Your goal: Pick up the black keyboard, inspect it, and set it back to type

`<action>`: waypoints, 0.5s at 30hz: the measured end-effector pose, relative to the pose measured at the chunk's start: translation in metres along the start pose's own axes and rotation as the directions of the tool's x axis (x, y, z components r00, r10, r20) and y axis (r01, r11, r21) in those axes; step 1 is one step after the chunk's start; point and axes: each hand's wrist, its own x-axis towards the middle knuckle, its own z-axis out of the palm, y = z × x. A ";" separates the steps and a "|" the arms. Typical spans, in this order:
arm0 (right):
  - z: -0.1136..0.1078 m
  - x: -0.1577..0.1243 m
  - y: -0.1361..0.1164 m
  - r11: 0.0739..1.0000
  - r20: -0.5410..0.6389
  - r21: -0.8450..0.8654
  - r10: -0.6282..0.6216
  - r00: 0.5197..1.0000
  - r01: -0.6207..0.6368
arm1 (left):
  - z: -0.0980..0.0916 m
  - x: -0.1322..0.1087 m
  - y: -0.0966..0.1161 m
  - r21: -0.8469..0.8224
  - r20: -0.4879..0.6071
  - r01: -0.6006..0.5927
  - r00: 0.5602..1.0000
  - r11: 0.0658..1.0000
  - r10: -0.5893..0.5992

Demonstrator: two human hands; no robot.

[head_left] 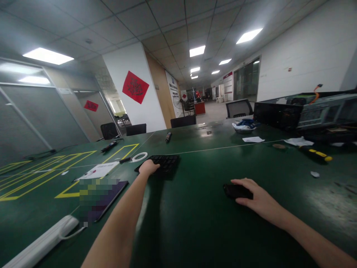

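My left hand reaches forward to a small black keypad with a grid of keys. Its thumb lies over the near left part of the keypad, and the other fingers are closed at the left edge, partly hidden. To the right, my right hand has its thumb on the near side and its fingers on the far side of a black oblong object, which rests on or just above the green tabletop. Whether that object is a mouse or a phone, I cannot tell. A white cable coil lies just beyond the keypad's left end.
At left lie a dark flat tablet-like item, a white roll-shaped item and a paper sheet. A marker-like stick lies ahead. To the right are a bowl, an open computer case and a yellow-black screwdriver.
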 end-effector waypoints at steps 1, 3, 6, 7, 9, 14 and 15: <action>0.000 0.000 0.000 1.000 -0.008 -0.002 -0.008 1.000 0.008 | 0.003 -0.011 0.008 -0.047 -0.005 -0.040 0.999 0.998 0.040; -0.001 0.001 0.001 1.000 -0.022 -0.001 -0.019 1.000 0.019 | 0.013 -0.039 0.026 -0.162 -0.008 -0.140 0.990 0.977 0.141; -0.001 0.003 0.004 0.999 -0.032 0.009 -0.047 0.998 0.047 | 0.037 -0.094 0.055 -0.338 -0.008 -0.280 0.955 0.898 0.295; -0.001 0.003 0.005 0.997 -0.037 0.006 -0.073 0.997 0.073 | 0.046 -0.113 0.064 -0.412 -0.010 -0.321 0.937 0.852 0.349; 0.000 0.004 0.006 0.989 -0.061 0.003 -0.144 0.988 0.145 | 0.065 -0.147 0.079 -0.720 -0.009 -0.338 0.878 0.606 0.478; 0.007 0.008 0.010 0.960 -0.128 0.028 -0.273 0.953 0.279 | 0.099 -0.190 0.099 -0.822 0.024 -0.314 0.815 0.475 0.580; 0.008 0.009 0.011 0.961 -0.145 -0.001 -0.273 0.951 0.276 | 0.102 -0.192 0.099 -0.808 0.026 -0.333 0.804 0.486 0.594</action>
